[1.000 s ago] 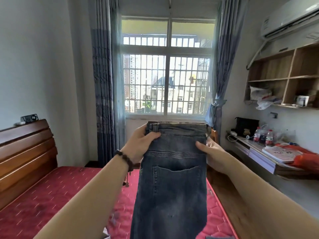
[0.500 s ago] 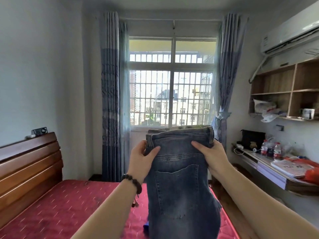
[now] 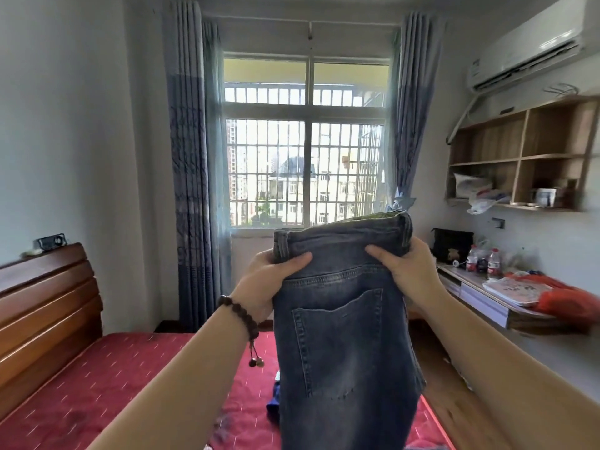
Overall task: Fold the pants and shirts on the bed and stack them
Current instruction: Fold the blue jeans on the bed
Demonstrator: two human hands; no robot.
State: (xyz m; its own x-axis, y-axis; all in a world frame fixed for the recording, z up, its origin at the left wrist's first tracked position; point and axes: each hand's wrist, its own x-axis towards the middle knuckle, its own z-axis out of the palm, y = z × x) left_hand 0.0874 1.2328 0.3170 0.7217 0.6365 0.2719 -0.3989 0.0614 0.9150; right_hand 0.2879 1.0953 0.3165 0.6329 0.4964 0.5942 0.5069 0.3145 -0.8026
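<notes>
At the far left a brown wooden slatted headboard [image 3: 45,306] stood against the wall, with the red patterned mattress [image 3: 130,378] stretching out below it. The left forearm rose from the lower edge of the frame up toward the middle, a dark beaded bracelet [image 3: 242,315] round its wrist with a small tassel hanging down. The left hand [image 3: 269,284] gripped the left end of the waistband, its thumb laid across the front of the cloth and its fingers curled behind. Between the two hands hung the faded blue-grey denim jeans [image 3: 341,336], held up in the air above the mattress, back pocket facing the camera, legs trailing down out of view. A scrap of dark blue cloth [image 3: 274,404] lay on the mattress just beside the hanging legs. The right hand [image 3: 409,271] clutched the right end of the waistband, thumb in front and fingers wrapped behind, its forearm running down to the lower right corner.
</notes>
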